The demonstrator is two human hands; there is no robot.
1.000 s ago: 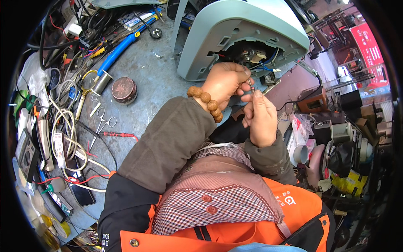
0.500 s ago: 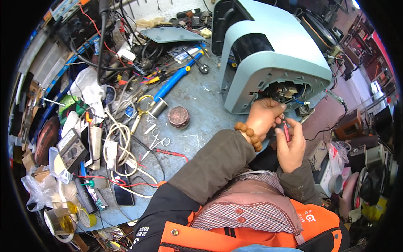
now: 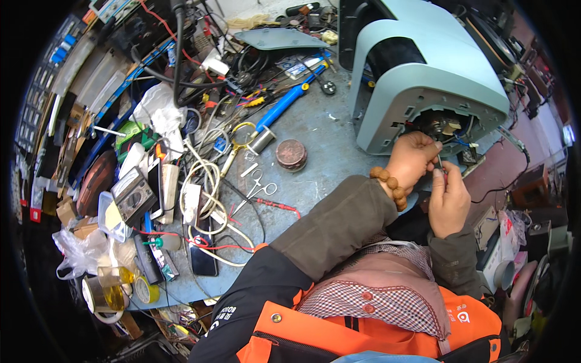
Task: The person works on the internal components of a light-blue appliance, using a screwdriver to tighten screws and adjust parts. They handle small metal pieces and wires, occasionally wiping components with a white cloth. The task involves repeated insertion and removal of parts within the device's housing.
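Observation:
A pale blue-grey appliance [image 3: 460, 75] with a curved housing lies on the bench, its open end facing me. Metal parts and wires [image 3: 463, 143] show inside a round opening there. My left hand [image 3: 411, 158], with a beaded bracelet at the wrist, is closed in a pinch just below that opening. Whatever sits between its fingertips is too small to make out. Beside it, my right hand [image 3: 449, 202] grips a red-handled screwdriver [image 3: 446, 176]. Its thin shaft points up toward my left fingertips, and most of its handle is hidden by my fingers.
Left of my arm lie a round tin [image 3: 291, 155], scissors [image 3: 260, 192], a blue soldering tool [image 3: 281, 109] and coiled white cable [image 3: 203, 181]. A multimeter [image 3: 134, 196] and a phone [image 3: 204, 260] are farther left. Boxes and bags [image 3: 514, 233] crowd the right side.
The view has shifted, so the whole scene sits farther right. My hands stay together at the appliance's opening; less of the red screwdriver handle shows now.

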